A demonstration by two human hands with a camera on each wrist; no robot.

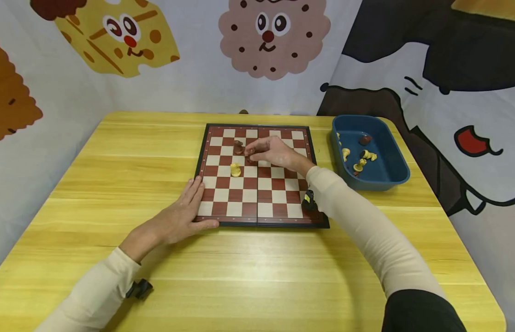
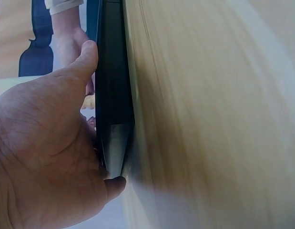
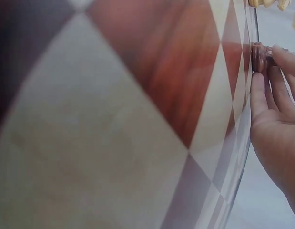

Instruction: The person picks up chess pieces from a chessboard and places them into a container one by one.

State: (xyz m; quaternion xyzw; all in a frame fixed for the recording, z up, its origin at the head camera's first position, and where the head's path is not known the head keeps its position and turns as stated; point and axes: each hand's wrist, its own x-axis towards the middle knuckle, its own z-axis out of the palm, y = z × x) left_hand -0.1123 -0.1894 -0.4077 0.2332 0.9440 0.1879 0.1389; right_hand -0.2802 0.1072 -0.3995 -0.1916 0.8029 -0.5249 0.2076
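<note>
A folding chessboard with red and cream squares lies on the table. My right hand reaches over its upper middle, pinching a dark brown chess piece whose base is right at the board. Beside those fingertips stands a brown knight, and nearer to me on the board is an upright pale yellow chess piece. My left hand rests against the board's near left corner, fingers extended along the left side and thumb on the front edge. The board's black side shows beside the palm.
A blue plastic bin stands right of the board, with several yellow and brown chess pieces lying in it. The wooden table reaches back to a cartoon-printed cloth. A black wrist camera hangs under the right forearm, over the board's near right corner.
</note>
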